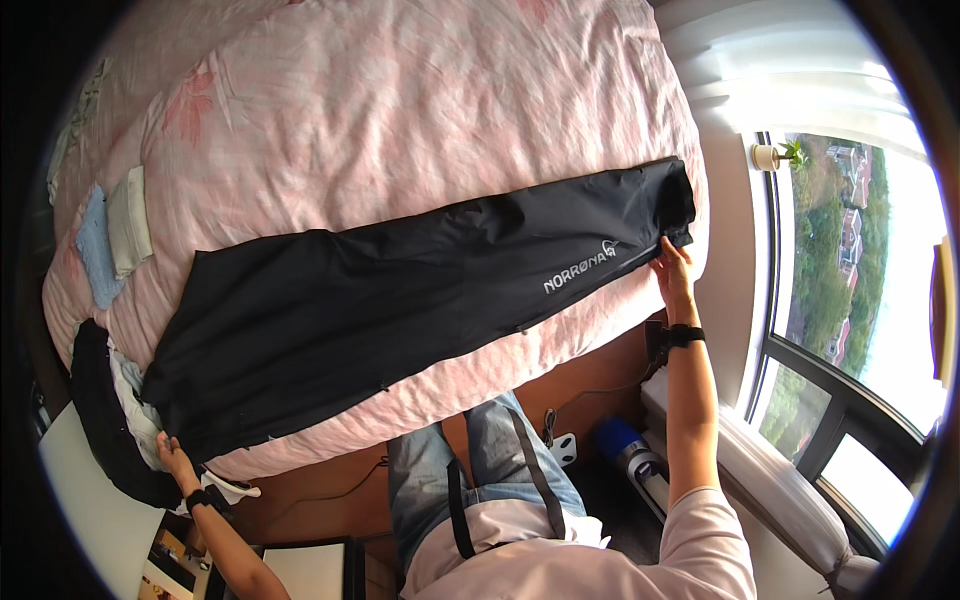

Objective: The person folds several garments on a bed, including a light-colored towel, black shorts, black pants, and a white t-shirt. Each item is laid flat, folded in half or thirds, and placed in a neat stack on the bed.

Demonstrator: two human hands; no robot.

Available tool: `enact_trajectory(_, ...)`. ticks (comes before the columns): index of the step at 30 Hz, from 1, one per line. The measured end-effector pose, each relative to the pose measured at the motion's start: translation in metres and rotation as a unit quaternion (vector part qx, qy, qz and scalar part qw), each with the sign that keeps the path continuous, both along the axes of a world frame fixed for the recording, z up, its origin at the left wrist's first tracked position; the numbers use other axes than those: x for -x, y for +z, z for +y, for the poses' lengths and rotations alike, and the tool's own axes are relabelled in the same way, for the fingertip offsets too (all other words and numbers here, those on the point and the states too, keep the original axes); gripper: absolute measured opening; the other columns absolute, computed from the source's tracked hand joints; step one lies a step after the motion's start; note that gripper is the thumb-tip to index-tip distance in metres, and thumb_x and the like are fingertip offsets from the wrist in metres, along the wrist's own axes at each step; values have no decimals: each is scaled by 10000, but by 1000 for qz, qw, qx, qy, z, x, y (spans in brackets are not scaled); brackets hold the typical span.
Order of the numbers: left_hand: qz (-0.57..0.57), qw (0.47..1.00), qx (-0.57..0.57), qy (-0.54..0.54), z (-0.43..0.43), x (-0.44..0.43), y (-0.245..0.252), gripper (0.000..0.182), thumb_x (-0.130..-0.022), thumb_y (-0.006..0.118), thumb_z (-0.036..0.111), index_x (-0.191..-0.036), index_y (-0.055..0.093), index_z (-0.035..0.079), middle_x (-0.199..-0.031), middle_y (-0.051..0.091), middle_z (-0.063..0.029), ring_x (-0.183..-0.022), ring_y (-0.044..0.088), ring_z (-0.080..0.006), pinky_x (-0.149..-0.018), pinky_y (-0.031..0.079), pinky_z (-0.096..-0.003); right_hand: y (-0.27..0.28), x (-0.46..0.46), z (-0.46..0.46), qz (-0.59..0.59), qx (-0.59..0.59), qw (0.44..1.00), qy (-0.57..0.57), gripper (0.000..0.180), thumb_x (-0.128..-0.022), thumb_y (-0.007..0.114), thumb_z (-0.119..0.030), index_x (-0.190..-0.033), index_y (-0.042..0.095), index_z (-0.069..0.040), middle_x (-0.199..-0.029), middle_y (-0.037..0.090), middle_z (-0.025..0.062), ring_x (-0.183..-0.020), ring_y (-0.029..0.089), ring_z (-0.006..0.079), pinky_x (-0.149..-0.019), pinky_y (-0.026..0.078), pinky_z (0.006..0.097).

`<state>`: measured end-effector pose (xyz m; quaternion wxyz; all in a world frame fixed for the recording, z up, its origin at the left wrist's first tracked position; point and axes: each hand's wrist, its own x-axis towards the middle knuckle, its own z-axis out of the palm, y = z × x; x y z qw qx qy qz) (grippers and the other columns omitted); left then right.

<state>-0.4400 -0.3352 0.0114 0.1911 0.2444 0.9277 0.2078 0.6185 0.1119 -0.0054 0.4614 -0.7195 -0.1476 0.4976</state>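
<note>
Black Norrøna trousers point(390, 292) lie folded lengthwise across the near edge of a bed, their cuff end to the right. My right hand point(676, 266) grips the leg hem beside the side zip. At the far left, my left hand point(174, 457) holds the lower corner of the waist end. Just beyond that hand, a bundle of black and white cloth point(112, 420) hangs at the bed's edge. A light blue folded cloth point(100, 251) and a cream folded cloth point(130, 225) rest on the bed at the left.
A pink patterned bedspread point(420, 112) covers the bed. Cables run over the brown floor point(322, 491). A white power strip point(564, 450) and a blue-topped appliance point(619, 442) stand near my legs. At the right are a window point(832, 247), a small potted plant point(766, 157) and gathered curtains point(780, 487).
</note>
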Motion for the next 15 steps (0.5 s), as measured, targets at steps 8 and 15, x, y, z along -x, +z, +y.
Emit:
enact_trajectory(8, 323, 937, 75, -110, 92, -164, 19, 440, -1003, 600, 237, -1339, 543, -40, -1398, 527, -268, -1237, 542, -431, -1055, 421, -474, 10, -32, 20, -53, -78, 995, 22, 425, -979, 676, -345, -1297, 531, -103, -1060, 715, 53, -881, 718, 213, -707, 596, 382)
enact_trajectory(15, 212, 926, 234, -207, 163, -363, -1, 629, -1063, 296, 550, -1614, 231, 255, -1661, 156, -228, -1491, 215, -490, -1192, 220, -579, 10, -19, 68, -452, -28, 852, 263, 581, -1022, 551, -471, -1272, 594, 52, -1237, 648, 234, -1192, 598, 325, -1051, 417, 387)
